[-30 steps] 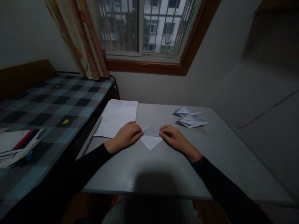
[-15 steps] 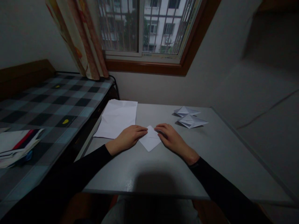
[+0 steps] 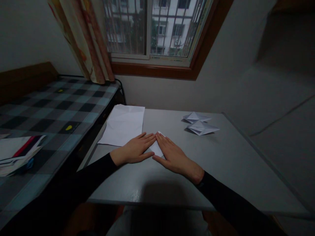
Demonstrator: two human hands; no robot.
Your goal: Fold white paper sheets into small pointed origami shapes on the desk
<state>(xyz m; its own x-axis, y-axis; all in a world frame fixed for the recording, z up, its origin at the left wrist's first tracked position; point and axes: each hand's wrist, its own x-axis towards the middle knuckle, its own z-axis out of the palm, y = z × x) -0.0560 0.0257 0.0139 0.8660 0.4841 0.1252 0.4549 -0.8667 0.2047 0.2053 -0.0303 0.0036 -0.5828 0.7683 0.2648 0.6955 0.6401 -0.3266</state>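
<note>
- Left hand [image 3: 135,149] and right hand [image 3: 172,155] were laid flat over the folded paper [image 3: 156,149], fingers straightened, thumbs spread wide, fingertips brought together near its top corner.
- Folded paper was partly covered, on the pale table [image 3: 221,177].
- White sheets [image 3: 125,123] were laid farther left; two folded paper shapes [image 3: 202,127] were set far right.
- Beyond: checked bed [image 3: 81,106] at left, barred window [image 3: 169,29] framed in brown; dim light was noted.

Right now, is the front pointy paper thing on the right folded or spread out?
Folded: the nearer paper shape has sharp points and overlapping layers, unlike the flat sheets near the left hand.
</note>
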